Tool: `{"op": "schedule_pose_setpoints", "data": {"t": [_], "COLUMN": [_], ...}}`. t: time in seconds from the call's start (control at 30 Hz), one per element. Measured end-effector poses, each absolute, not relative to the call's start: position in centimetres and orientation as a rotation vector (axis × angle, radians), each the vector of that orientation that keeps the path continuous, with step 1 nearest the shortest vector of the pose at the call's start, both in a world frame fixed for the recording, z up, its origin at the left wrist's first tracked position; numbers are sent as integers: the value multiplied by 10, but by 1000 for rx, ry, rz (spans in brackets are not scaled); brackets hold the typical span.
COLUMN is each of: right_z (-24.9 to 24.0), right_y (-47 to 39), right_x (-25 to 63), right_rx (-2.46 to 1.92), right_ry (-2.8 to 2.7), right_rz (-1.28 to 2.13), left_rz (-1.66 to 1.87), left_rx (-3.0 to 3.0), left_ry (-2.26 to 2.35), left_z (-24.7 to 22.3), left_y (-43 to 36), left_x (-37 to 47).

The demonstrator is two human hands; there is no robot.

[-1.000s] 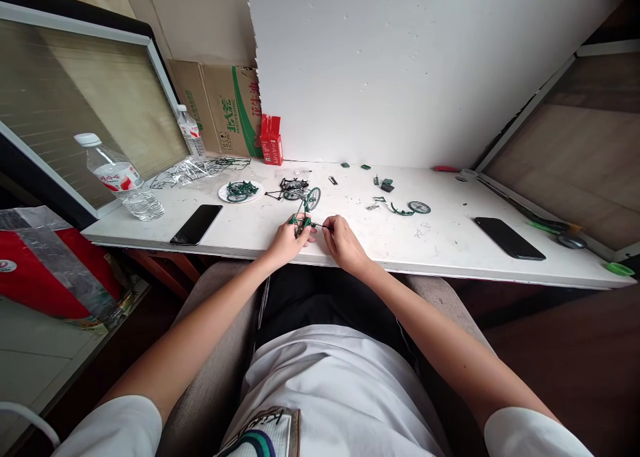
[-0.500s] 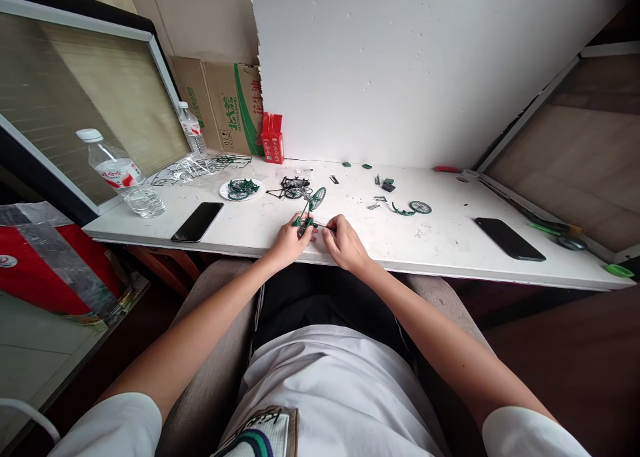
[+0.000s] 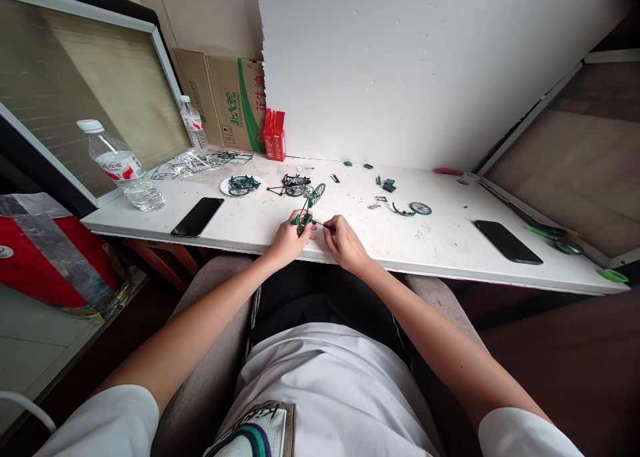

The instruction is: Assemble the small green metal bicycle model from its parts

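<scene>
My left hand [image 3: 290, 240] is closed around a small green model bicycle [image 3: 315, 195], just above the front edge of the white table. One spoked wheel of it points up and away from me; fingers cover much of the frame. My right hand [image 3: 346, 242] pinches a thin dark screwdriver [image 3: 326, 226], whose narrow shaft points left and meets the model near my left fingertips. The exact contact spot is too small to make out. Further right lie a loose wheel [image 3: 421, 208] and a curved green mudguard-like part [image 3: 401, 210].
A white plate [image 3: 257, 189] holds green bicycle parts, beside a black model bicycle [image 3: 295, 189]. Two phones [image 3: 198, 218] [image 3: 508, 241] lie left and right. Water bottles [image 3: 131, 184], a red box [image 3: 275, 136] and a carton [image 3: 233, 104] stand at the left and back.
The screwdriver's shaft now reaches the model in my left hand, and my right fingers have shifted slightly on it. The view has tilted a little; the other things stay put.
</scene>
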State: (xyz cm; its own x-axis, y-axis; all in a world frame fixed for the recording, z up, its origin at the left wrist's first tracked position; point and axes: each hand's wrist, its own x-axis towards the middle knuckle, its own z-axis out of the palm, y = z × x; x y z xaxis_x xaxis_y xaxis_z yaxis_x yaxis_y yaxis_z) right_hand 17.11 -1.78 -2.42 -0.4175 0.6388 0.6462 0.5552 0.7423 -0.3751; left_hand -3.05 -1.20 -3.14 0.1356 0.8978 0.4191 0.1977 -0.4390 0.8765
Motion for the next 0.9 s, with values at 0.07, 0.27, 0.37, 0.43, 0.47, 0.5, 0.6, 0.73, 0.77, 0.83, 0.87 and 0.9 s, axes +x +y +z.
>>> {"op": "schedule_pose_setpoints", "data": {"t": [0.07,0.27,0.37,0.43,0.47,0.5,0.6,0.73,0.77,0.83,0.87,0.9], "right_z": [-25,-26,-25,-24,-23,-23,-23,-22,-22,-21,-20,-20], "right_y": [-17,-16,-16,-17,-17,-17,-16,-18,-19,-20,-21,-22], "right_x": [172,171,170,170,170,170,169,168,168,167,167,168], "right_rx": [-883,-913,-953,-982,-995,-1006,-1049,-1101,-1102,-1084,-1068,-1051], "right_ry": [-2132,-2154,-2156,-2156,-2157,-2156,-2151,-2148,-2150,-2147,-2140,-2127], "right_rz": [125,51,71,97,105,107,92,44,36,44,62,83], "left_rz": [1347,1347,1338,1335,1335,1337,1338,1331,1331,1336,1341,1346], "left_rx": [1752,1784,1821,1842,1852,1862,1884,1875,1872,1871,1874,1876], "left_ry": [1063,1083,1078,1076,1076,1078,1081,1080,1077,1063,1057,1052], "left_z": [-32,-34,-35,-36,-36,-36,-35,-35,-35,-34,-34,-33], "left_y": [-11,-9,-8,-8,-9,-9,-9,-9,-9,-10,-11,-11], "left_x": [-31,-33,-34,-35,-35,-35,-35,-35,-34,-34,-34,-34]}}
